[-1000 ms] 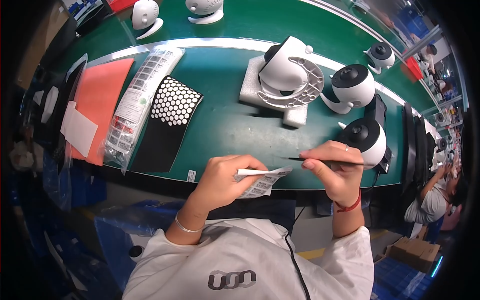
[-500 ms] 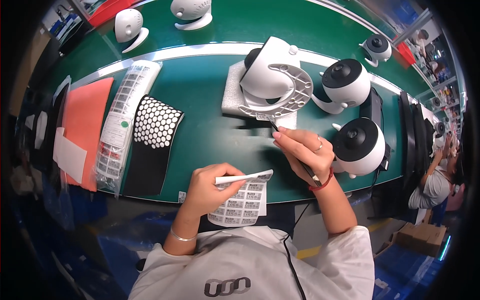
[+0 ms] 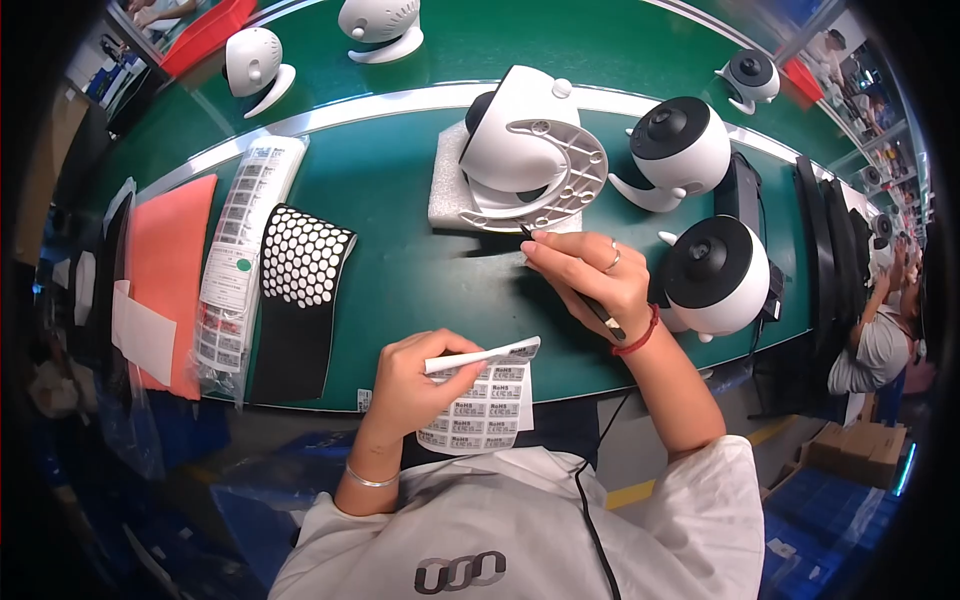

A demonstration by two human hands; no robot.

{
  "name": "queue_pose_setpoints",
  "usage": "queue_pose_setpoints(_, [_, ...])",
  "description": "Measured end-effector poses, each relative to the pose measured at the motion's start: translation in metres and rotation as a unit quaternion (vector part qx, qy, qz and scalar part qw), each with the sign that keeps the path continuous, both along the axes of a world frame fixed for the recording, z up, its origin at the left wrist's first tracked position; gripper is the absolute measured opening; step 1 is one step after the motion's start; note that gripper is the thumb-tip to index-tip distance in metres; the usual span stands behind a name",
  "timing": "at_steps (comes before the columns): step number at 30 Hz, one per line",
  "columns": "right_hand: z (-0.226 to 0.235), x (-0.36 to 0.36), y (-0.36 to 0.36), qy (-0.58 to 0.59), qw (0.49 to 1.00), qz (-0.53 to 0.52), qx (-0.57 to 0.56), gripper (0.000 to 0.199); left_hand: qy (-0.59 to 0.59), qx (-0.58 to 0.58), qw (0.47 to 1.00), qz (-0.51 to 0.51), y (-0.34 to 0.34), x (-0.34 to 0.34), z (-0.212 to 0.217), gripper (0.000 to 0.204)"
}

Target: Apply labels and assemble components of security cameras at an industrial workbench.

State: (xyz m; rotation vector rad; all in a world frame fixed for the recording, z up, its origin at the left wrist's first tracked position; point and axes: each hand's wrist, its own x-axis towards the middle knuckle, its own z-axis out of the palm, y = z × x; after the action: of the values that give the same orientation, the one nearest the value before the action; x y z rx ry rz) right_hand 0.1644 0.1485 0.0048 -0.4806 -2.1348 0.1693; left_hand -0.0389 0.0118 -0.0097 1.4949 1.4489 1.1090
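Note:
My left hand [image 3: 415,380] is closed on a sheet of small grey printed labels [image 3: 485,408], whose upper edge is curled into a white roll between thumb and fingers. My right hand [image 3: 597,272] pinches black tweezers [image 3: 606,318], slanting up and away. Their tip meets the near edge of the ribbed base of a white, round camera-like device [image 3: 515,160]. It lies tipped over on a white foam block [image 3: 447,190], base underside toward me. Whether a label sits at the tip cannot be made out.
Right of the foam stand two white devices with black fronts, one farther [image 3: 682,150] and one nearer [image 3: 715,275]. On the left lie a bagged label stack [image 3: 235,250], a black sheet with white dots [image 3: 300,260] and an orange sheet [image 3: 170,280]. More devices [image 3: 385,25] stand beyond the pale strip.
My right hand and the tweezers have moved slightly left and away, up to the base. The small label seen at the tip no longer shows clearly. My left hand still holds the sheet.

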Motion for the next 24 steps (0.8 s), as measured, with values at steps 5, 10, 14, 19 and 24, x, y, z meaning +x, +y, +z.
queue_pose_setpoints(5, [-0.004,0.0,0.0,0.0,1.0,0.0,-0.005,0.03,0.009,-0.003,1.0,0.0,0.0,0.0,0.001,0.01])
queue_pose_setpoints(10, [-0.003,-0.006,-0.003,0.048,0.994,-0.008,-0.094,0.023,0.011,-0.004,1.0,0.007,-0.001,0.0,0.001,0.01])
queue_pose_setpoints(14, [-0.009,-0.005,-0.003,0.126,0.974,-0.039,-0.183,0.02,-0.004,-0.013,1.0,0.003,0.0,0.0,-0.001,0.015])
queue_pose_setpoints(19, [-0.014,-0.003,-0.007,0.166,0.93,-0.048,-0.324,0.019,-0.001,-0.031,1.0,-0.001,0.015,0.002,0.017,0.08])
queue_pose_setpoints(24, [-0.001,-0.005,-0.013,0.192,0.854,-0.067,-0.479,0.019,0.134,0.027,0.991,0.014,0.049,-0.001,0.028,0.094])
